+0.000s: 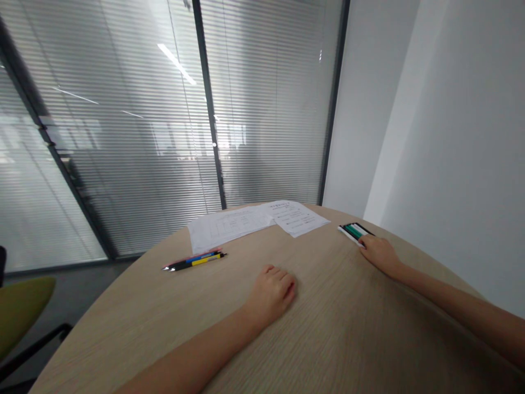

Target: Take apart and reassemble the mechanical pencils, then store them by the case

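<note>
My left hand (pixel 273 291) rests knuckles-up on the round wooden table (pixel 328 339), its fingers curled under with nothing seen in them. My right hand (pixel 379 253) reaches to the far right and closes its fingers on the near end of a bunch of markers (pixel 353 232), white, green and black. Three pens (pixel 196 261), red, blue and yellow-black, lie side by side ahead and left of my left hand, apart from it.
Two printed paper sheets (pixel 229 225) (pixel 299 218) lie at the table's far edge. Glass walls with blinds (pixel 143 137) stand behind, a white wall (pixel 451 137) at right. A green chair (pixel 20 312) is at the lower left.
</note>
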The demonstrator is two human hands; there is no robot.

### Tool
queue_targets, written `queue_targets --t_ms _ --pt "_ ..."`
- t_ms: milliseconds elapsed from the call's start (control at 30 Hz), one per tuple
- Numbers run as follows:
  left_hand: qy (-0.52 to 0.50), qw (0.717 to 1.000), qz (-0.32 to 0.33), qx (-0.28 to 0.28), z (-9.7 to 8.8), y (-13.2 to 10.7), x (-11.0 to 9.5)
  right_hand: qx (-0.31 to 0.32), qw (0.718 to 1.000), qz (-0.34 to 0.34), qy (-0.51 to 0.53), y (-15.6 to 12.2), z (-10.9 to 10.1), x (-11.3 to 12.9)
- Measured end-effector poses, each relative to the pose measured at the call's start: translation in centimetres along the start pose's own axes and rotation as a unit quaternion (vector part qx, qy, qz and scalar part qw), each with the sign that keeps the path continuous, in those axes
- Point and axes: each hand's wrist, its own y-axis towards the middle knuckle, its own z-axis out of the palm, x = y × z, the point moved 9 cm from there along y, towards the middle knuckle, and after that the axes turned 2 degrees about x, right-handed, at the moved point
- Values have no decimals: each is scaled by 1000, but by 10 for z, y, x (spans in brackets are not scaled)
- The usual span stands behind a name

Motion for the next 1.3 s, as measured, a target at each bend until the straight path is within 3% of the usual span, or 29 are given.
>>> queue_targets --t_ms 700,1300 --pt "-6 1000 -3 10 3 0 0 1 1000 -22 -11 3 0 4" --pt "-1 1000 -4 15 5 -1 -1 29 997 34 59 48 14 17"
